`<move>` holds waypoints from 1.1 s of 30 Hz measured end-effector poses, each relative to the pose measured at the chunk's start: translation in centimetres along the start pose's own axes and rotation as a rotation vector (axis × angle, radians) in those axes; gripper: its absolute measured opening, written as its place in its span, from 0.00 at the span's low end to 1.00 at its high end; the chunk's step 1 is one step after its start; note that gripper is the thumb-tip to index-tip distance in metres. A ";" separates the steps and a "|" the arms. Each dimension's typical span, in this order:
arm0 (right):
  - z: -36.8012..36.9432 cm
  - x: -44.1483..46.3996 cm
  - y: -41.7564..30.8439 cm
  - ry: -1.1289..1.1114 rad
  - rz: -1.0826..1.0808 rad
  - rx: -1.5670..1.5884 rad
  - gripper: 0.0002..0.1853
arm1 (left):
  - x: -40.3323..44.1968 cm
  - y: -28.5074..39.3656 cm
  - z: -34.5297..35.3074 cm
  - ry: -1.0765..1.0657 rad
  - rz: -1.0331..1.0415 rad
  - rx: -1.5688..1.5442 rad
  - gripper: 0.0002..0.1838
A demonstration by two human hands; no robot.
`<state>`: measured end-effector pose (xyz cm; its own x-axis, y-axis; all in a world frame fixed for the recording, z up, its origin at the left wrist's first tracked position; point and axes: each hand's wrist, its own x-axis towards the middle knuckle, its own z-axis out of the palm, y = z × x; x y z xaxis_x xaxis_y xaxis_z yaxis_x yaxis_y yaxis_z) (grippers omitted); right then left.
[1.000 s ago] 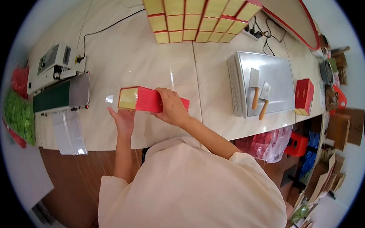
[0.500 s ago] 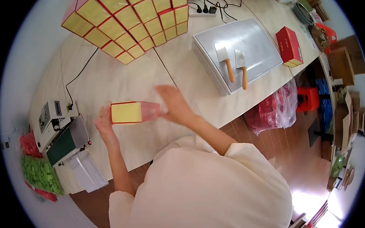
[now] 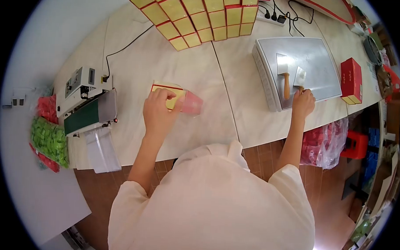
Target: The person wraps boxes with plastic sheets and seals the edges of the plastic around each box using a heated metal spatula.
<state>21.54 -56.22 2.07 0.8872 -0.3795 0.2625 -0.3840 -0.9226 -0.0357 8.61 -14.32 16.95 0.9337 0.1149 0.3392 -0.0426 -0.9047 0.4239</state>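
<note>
A small yellow box with red edges [image 3: 180, 94] lies on the table, and loose clear film [image 3: 193, 103] sticks out past its right end. My left hand [image 3: 160, 109] is closed over the box, fingers curled, covering part of it. Off to the right, my right hand [image 3: 304, 104] grips the wooden handle of a scraper [image 3: 300, 77] at the near edge of a flat metal-topped unit [image 3: 319, 58]. A second scraper [image 3: 286, 86] lies to the left of that hand on the same metal top.
Stacked yellow-and-red boxes [image 3: 203, 21] stand at the back. A machine with a green belt [image 3: 91, 112] sits at the left, near clear plastic sleeves [image 3: 102, 150]. A red box [image 3: 351, 82] is beside the metal unit. Cables [image 3: 296, 16] run behind it.
My right hand has left the box's film end and reached right to the scraper handle. My left hand has shifted from the box's left end to over its top. The view has shifted.
</note>
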 end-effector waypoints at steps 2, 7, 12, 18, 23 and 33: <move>0.7 0.5 0.1 0.004 0.002 0.000 0.17 | -0.4 0.6 0.5 -0.027 0.037 0.138 0.12; 0.2 0.6 0.4 -0.054 0.033 0.014 0.15 | -1.0 0.8 1.8 -0.074 -0.007 0.225 0.11; -4.8 -2.2 0.3 -0.022 -0.020 0.345 0.15 | -0.8 0.1 1.3 -0.037 -0.063 0.215 0.09; -11.2 -7.5 -5.0 -0.258 -0.509 0.975 0.10 | -0.8 -1.5 1.6 0.016 -0.038 0.244 0.08; -14.2 -10.2 -9.6 -0.408 -0.800 1.097 0.08 | -1.2 -2.5 1.9 -0.023 -0.070 0.262 0.08; -14.7 -10.9 -13.1 -0.381 -1.054 0.986 0.04 | -1.3 -4.0 2.3 -0.120 -0.120 0.264 0.07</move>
<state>13.11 -38.96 13.88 0.7115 0.6226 0.3258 0.6443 -0.3930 -0.6561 8.39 -11.78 12.90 0.9623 0.1926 0.1919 0.1499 -0.9647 0.2165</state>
